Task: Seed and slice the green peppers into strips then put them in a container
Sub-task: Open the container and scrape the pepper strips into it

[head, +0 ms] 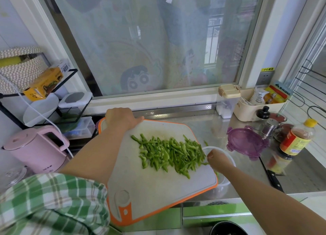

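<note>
Since the pepper strips (169, 153) lie sliced on the cutting board (158, 187), only 1 step remains. Your left hand (121, 118) grips its far edge, and your right hand (218, 159) curls over the container (225, 182) at right; whether it holds strips is unclear.

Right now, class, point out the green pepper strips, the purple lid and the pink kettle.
green pepper strips (169, 153): head view, middle of the pile.
purple lid (246, 143): head view, centre of its face.
pink kettle (35, 157): head view, side of its body.
</note>
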Tool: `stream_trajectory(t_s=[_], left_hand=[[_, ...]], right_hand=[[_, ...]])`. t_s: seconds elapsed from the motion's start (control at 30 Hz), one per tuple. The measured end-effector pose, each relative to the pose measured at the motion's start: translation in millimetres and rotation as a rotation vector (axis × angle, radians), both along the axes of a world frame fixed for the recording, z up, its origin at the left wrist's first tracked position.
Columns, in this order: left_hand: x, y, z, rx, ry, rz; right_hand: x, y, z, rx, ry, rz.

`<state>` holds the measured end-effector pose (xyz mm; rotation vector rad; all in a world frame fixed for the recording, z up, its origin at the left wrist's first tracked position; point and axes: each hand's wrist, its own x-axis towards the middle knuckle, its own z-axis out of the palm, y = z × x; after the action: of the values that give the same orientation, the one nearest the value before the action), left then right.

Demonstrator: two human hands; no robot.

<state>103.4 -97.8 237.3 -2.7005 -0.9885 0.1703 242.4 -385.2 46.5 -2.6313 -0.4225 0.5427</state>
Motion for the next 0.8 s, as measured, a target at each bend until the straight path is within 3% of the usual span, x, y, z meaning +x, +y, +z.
stream_trajectory(t_s=[0.1,0.17,0.23,0.37,0.8], left_hand=[[-1,0,1,0.008,-0.007,-0.003],[-1,0,2,0.007,-0.007,-0.006],[1,-2,1,0.004,-0.005,-0.006],[2,-3,1,-0.004,-0.015,-0.012],[5,-5,4,0.009,-0.006,-0.021]], right_hand=[[-4,3,-2,0.236,-0.052,0.004],[-9,7,5,0.480,-0.061,0.092],[-13,13,12,0.569,-0.011,0.201],[-14,21,7,0.436,-0.100,0.284],[-7,-6,-5,0.193,-0.149,0.053]])
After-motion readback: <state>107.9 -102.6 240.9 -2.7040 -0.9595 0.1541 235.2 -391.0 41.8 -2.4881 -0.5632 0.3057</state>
